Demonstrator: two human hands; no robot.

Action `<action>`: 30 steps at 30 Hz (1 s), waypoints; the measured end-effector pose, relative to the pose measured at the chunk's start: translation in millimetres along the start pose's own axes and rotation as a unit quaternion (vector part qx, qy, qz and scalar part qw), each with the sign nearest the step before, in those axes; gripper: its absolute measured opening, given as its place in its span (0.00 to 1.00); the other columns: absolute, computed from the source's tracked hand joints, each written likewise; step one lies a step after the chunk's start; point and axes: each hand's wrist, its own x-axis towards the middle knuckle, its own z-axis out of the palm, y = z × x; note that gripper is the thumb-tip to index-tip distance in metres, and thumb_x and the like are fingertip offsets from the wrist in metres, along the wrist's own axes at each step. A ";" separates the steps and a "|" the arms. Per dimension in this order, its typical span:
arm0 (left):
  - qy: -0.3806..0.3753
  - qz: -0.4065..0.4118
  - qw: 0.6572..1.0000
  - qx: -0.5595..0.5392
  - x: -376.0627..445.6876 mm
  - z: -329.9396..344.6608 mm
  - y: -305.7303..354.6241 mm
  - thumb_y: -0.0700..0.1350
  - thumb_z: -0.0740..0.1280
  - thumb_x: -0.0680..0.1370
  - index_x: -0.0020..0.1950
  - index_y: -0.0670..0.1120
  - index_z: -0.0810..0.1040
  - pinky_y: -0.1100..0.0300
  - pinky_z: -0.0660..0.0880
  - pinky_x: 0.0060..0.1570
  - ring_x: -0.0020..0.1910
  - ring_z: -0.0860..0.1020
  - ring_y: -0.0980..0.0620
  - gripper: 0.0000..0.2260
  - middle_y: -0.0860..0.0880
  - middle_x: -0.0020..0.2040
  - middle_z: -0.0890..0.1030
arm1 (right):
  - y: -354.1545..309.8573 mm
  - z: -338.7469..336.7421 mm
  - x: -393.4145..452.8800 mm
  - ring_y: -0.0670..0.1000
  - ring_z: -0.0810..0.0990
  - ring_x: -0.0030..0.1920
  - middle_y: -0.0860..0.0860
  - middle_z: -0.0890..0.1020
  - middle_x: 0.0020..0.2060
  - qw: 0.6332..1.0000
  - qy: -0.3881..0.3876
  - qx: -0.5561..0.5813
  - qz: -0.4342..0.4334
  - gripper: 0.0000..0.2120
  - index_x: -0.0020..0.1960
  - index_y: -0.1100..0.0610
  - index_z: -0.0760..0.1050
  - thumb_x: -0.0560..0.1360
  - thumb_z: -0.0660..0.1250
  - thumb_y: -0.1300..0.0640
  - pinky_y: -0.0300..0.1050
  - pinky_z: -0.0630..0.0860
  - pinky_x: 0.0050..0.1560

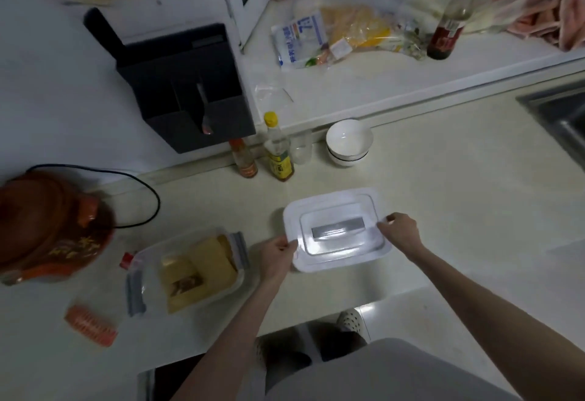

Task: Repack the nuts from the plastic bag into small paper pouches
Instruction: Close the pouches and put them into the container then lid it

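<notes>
Head view: a pale countertop (443, 210) was seen from above, with a white rectangular lid (337, 229) held level just over it by both hands. The left hand (277, 258) was curled round the lid's near-left edge, fingers pinched on the rim, and the right hand (400, 233) gripped the far-right edge in the same way. A grey strip was visible across the lid's raised middle. To the left of the lid, well apart from the hands, a clear plastic container (190, 269) lay open on the counter, its grey clips turned outward; yellowish paper pouches (202, 266) were stacked inside it, and something dark showed on one of them, too blurred to be identified. No plastic bag of nuts could be told with certainty; several crumpled bags (354, 33) were piled on the raised ledge at the back, beside a dark glass bottle (449, 27). Against the wall two small sauce bottles (262, 154) stood upright, with a stack of white bowls (348, 142) just to their right. A black holder (190, 90) was mounted on the wall above them. A brown clay pot (47, 226) with a black cord sat at the far left, and an orange ribbed roller (91, 326) lay near the counter's front edge.
</notes>
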 end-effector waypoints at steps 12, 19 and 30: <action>0.125 0.020 0.992 -0.015 0.1 -225.1 -55.7 0.41 0.73 0.73 0.41 0.47 0.79 0.60 0.73 0.41 0.38 0.78 0.52 0.05 0.50 0.37 0.80 | -165.8 104.7 -95.9 0.59 0.81 0.51 0.59 0.83 0.48 0.986 -0.026 -0.025 -0.160 0.18 0.57 0.60 0.77 0.71 0.70 0.53 0.46 0.75 0.51; 0.132 0.025 0.990 0.054 -2.7 -285.9 -117.9 0.39 0.72 0.73 0.53 0.39 0.83 0.61 0.73 0.42 0.47 0.82 0.46 0.09 0.44 0.48 0.85 | -191.1 171.2 -139.7 0.59 0.80 0.53 0.59 0.82 0.52 0.977 -0.094 -0.093 -0.169 0.18 0.58 0.60 0.77 0.71 0.69 0.52 0.48 0.75 0.51; 0.139 0.023 0.988 0.060 1.8 -285.0 -134.9 0.36 0.72 0.73 0.56 0.42 0.82 0.69 0.71 0.37 0.46 0.81 0.51 0.12 0.44 0.53 0.84 | -191.8 196.5 -152.1 0.60 0.80 0.45 0.60 0.82 0.45 0.971 -0.108 -0.143 -0.161 0.06 0.43 0.61 0.75 0.72 0.65 0.57 0.42 0.67 0.37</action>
